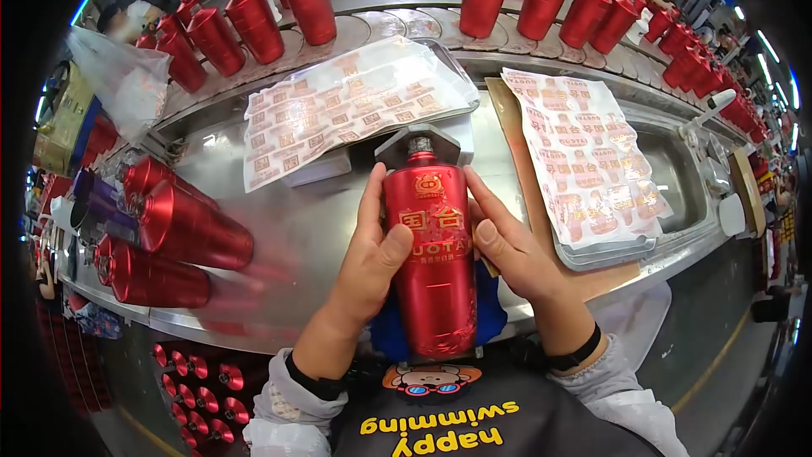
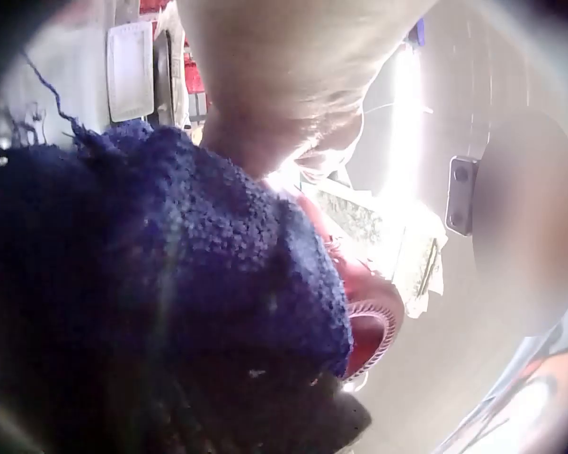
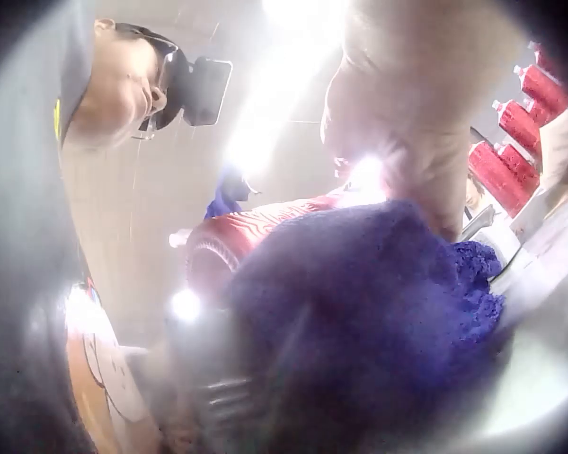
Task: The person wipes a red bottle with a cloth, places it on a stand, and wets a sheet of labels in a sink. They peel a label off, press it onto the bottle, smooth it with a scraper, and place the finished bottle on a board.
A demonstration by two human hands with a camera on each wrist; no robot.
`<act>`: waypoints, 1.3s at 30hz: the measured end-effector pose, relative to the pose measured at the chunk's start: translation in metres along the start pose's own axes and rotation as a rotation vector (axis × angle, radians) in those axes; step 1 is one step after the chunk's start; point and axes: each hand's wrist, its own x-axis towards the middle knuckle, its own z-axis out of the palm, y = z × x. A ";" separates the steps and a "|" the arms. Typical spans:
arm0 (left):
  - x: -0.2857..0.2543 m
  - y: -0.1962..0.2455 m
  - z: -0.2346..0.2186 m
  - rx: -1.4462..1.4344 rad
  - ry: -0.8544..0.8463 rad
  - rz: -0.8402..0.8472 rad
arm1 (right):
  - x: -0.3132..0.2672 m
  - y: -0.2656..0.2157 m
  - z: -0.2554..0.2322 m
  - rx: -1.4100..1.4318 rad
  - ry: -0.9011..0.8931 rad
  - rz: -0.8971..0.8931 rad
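In the head view, a red bottle (image 1: 436,296) with gold lettering lies tilted between both hands, its neck away from the body and its base towards the apron. My left hand (image 1: 365,258) grips its left side, thumb on the front by the lettering. On the opposite side, my right hand (image 1: 529,261) holds it the same way. A blue cloth (image 1: 492,313) shows beneath the bottle. Both wrist views show this cloth (image 2: 180,246) bunched against the bottle, hiding most of the fingers. A grey angled holder (image 1: 393,151) sits behind the bottle's neck.
Several red bottles (image 1: 199,224) lie at left on the steel counter (image 1: 313,203). Printed sheets cover a left tray (image 1: 457,59) and a right tray (image 1: 605,256). More bottles (image 1: 309,4) stand on the conveyor (image 1: 364,30) behind. A sink (image 1: 677,161) is at right.
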 end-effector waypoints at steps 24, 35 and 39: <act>0.031 0.017 0.007 0.057 0.140 -0.136 | -0.003 0.000 0.005 0.071 0.002 -0.041; 0.036 0.013 -0.001 0.083 0.112 -0.122 | 0.004 0.009 0.007 0.106 -0.014 -0.065; 0.036 0.013 0.003 0.067 0.117 -0.133 | 0.000 0.007 0.005 0.104 -0.017 -0.068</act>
